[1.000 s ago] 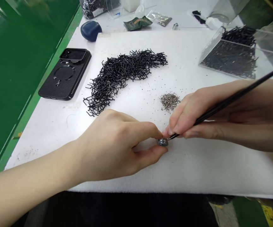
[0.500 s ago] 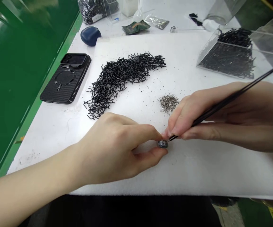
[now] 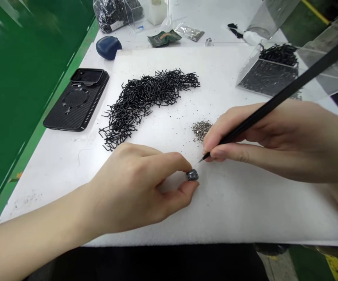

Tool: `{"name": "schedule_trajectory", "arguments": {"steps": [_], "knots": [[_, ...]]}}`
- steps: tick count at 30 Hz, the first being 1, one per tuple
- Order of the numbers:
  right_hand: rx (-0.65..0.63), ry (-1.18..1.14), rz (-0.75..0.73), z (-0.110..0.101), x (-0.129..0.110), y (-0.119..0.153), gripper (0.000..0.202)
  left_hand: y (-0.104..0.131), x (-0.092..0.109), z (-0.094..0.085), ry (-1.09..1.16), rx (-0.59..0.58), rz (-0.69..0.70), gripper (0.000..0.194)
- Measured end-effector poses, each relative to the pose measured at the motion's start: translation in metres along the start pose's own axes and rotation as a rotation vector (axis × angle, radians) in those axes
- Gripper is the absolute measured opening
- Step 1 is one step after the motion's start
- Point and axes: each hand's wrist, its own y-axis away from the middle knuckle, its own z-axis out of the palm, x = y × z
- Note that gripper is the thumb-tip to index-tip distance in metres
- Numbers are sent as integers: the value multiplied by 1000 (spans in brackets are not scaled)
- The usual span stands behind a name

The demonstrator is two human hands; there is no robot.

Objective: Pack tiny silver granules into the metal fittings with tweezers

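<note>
Two bare hands work close together just below the middle of the frame, over a white foam-like sheet [image 3: 230,210]. The left hand [image 3: 136,183] pinches a small dark glossy part [image 3: 192,175] between thumb and forefinger, the fingertips close together on its upper and lower edges. The right hand [image 3: 262,144] grips a slim black tool [image 3: 262,111], probably tweezers, like a pen; its fine tip stands just above and to the right of the part, apart from it. The part looks hard and stiff, likely light, and its smooth rounded surface could slip, so opposite edges seem the best place to pinch, leaving the face bare. The tool should be stiff along its shaft but delicate at the point, so a hold low on the shaft, as here, suits it. Just above the right fingertips lies a small heap of silvery grains [image 3: 201,130], which would probably scatter at a brush. A pile of bent black pieces [image 3: 149,95] curves across the upper middle, and a dark phone [image 3: 77,99] lies at upper left.
</note>
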Motion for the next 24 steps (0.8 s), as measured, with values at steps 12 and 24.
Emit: {"name": "schedule_trajectory", "arguments": {"steps": [12, 24], "knots": [[-8, 74, -11, -4, 5, 1, 4, -3, -1, 4, -13, -20, -14, 11], [-16, 7, 27, -6, 5, 0, 5, -3, 2, 0, -8, -35, -23, 11]]}}
